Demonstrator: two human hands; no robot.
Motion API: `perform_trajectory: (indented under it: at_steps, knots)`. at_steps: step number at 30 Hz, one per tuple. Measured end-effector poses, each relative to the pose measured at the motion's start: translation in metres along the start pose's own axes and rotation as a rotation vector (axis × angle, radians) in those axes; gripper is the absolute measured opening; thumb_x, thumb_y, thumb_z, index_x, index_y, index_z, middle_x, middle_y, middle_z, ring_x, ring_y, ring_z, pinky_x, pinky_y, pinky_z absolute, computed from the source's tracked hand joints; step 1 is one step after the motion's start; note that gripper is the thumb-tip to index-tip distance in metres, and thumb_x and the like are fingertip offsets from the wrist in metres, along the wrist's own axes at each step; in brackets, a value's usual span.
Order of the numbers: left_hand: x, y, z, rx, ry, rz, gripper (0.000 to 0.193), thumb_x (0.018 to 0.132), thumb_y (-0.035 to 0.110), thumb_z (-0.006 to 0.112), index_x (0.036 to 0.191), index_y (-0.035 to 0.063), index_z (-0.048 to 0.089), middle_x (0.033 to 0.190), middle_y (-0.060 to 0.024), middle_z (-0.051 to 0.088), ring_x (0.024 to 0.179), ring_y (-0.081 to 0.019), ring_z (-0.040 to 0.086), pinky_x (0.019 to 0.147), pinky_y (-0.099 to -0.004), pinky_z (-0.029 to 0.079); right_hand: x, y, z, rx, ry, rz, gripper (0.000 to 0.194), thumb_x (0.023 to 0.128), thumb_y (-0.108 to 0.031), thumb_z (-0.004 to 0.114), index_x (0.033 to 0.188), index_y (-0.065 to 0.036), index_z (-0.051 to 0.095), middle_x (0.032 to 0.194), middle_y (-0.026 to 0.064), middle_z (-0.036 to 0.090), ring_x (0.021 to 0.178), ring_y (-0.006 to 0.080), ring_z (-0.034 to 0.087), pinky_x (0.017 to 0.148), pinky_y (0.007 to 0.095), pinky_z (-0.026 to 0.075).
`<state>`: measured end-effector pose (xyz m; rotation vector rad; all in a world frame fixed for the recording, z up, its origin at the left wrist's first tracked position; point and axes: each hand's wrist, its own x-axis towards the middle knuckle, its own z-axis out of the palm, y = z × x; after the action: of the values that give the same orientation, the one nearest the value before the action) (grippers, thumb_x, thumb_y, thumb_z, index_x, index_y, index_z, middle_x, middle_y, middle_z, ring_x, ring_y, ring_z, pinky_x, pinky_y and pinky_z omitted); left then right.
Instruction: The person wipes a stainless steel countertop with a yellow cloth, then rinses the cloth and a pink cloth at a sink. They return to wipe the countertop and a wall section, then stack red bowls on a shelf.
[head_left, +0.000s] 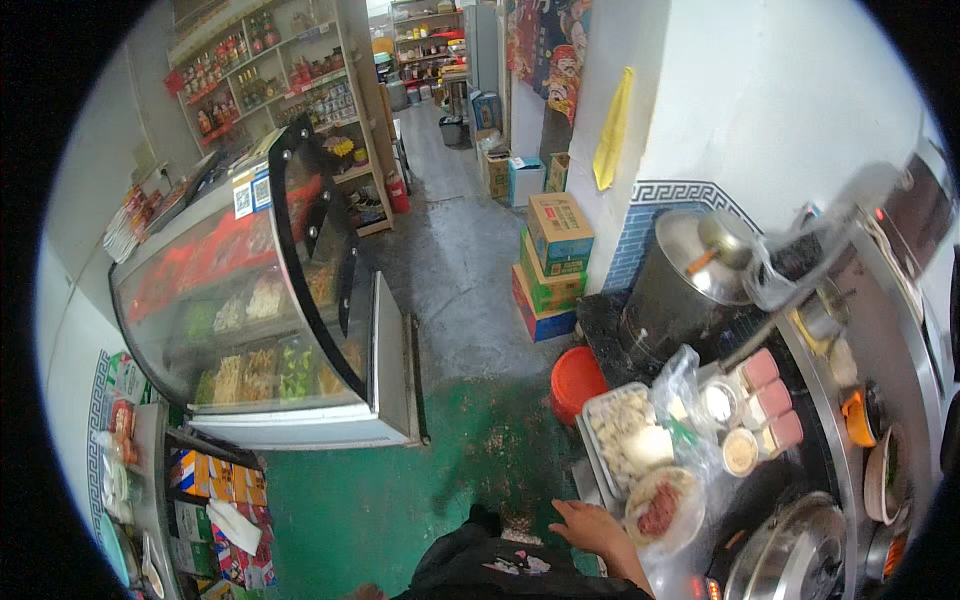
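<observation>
My right hand (589, 529) hangs just left of the counter, fingers apart, with nothing visible in it. Beside it stands a bowl of raw minced meat (660, 514). Behind the bowl, a metal tray (592, 444) holds pale pieces of food that look like dumplings or wontons, with a round white stack or lump (649, 448) on top. Clear plastic bags (679, 382) lie around the tray's right side. Only a sliver of my left hand (365, 592) shows at the bottom edge, so its fingers are hidden.
Pink-lidded containers (772, 399) and a large metal lid (795, 555) occupy the right counter. Beyond are a tall stockpot (675, 277), a red bucket (577, 382) and stacked cartons (556, 259). A glass display cabinet (247, 322) stands left, a shelf of boxes (221, 517) nearer.
</observation>
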<state>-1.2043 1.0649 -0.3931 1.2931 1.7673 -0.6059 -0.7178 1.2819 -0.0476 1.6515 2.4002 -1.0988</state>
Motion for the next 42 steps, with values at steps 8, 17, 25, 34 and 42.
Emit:
perform_trajectory:
  at_steps: [8,17,25,34,42]
  knots:
    - [0.234,0.22,-0.379,-1.111,-0.034,0.313,0.021,0.083,0.025,0.056,0.094,0.0076,0.061,0.089,-0.0061,0.065,0.076,-0.0189,0.06,0.064,-0.0346,0.047,0.179,0.013,-0.07,0.196,0.083,0.058,0.048,0.087,-0.032,0.054,0.128,-0.007,0.045,0.12,0.0198,0.053,0.107,0.0369,0.052,0.09,0.0425,0.043]
    - [0.328,0.335,-0.699,-0.861,-0.091,0.477,0.024,0.087,0.025,0.056,0.1,0.0059,0.057,0.088,-0.0031,0.062,0.076,-0.011,0.058,0.061,-0.0273,0.045,0.455,0.088,-0.263,-0.032,0.24,0.361,0.026,0.085,-0.027,0.047,0.101,-0.009,0.057,0.095,0.0175,0.063,0.09,0.0382,0.059,0.075,0.0498,0.047]
    - [0.478,0.248,-0.844,-1.36,-0.167,0.016,0.026,0.089,0.026,0.044,0.096,0.0036,0.057,0.087,-0.0113,0.061,0.075,-0.0226,0.059,0.062,-0.0341,0.049,0.676,0.175,-0.535,0.115,1.906,0.436,0.023,0.081,-0.021,0.065,0.088,-0.001,0.056,0.075,0.0097,0.06,0.069,0.022,0.059,0.065,0.0335,0.046]
    - [0.672,0.466,-1.141,-0.506,-0.101,0.916,0.019,0.084,0.017,0.049,0.071,0.0071,0.059,0.06,-0.002,0.053,0.05,-0.0142,0.049,0.043,-0.0293,0.04,0.707,0.222,-0.595,-0.177,2.024,1.164,0.021,0.078,-0.019,0.064,0.084,-0.001,0.055,0.079,0.0138,0.055,0.077,0.0321,0.056,0.069,0.042,0.045]
    - [0.353,0.878,-1.166,-0.084,-0.623,1.785,0.028,0.091,0.023,0.052,0.111,0.0039,0.057,0.11,-0.0054,0.058,0.105,-0.0136,0.051,0.092,-0.0279,0.039,0.65,0.101,-0.563,0.921,1.762,0.457,0.017,0.081,-0.01,0.058,0.094,0.0,0.056,0.092,0.003,0.059,0.088,0.0094,0.053,0.077,0.024,0.041]
